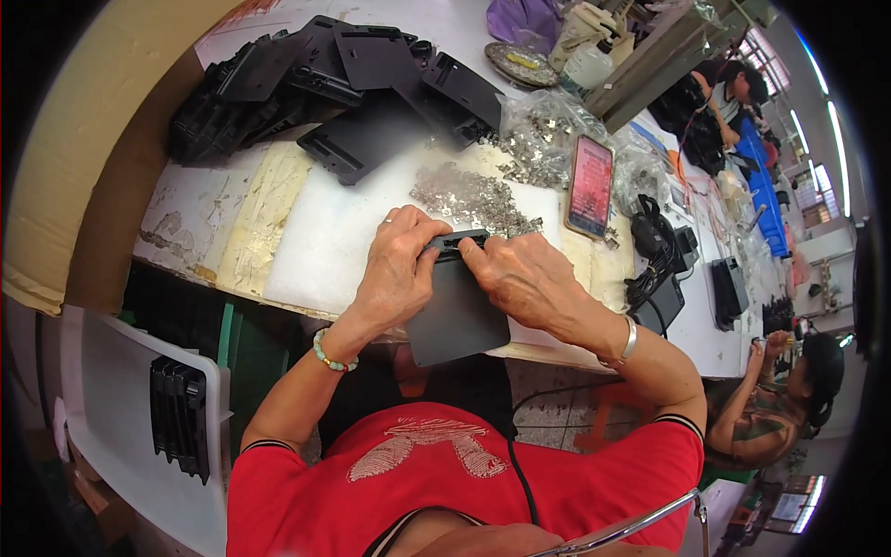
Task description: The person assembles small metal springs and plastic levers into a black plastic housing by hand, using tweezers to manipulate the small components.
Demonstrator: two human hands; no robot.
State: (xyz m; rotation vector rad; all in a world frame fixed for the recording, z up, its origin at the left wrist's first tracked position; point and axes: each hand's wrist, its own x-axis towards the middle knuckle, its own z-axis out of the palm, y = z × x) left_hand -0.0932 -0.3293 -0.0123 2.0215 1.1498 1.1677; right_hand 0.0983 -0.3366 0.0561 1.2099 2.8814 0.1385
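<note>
- A white bin (111, 371) is seen to the left of the white sheet (316, 232); slotted black parts (179, 418) are held in it.
- Black panels (278, 84) are heaped on the surface (186, 204), beyond the white sheet and to its left.
- By the left hand (399, 255), the far left corner of a dark panel (458, 316) is gripped, its fingers closed; the dark panel is held over the white sheet's near edge.
- Small metal pieces (483, 200) are scattered over the white sheet's far right part.
- By the right hand (529, 278), the dark panel's far right corner is gripped, thumb pressed down, fingers curled; whether a metal piece is also pinched cannot be told.
- A phone (589, 186) is propped right of the white sheet.
</note>
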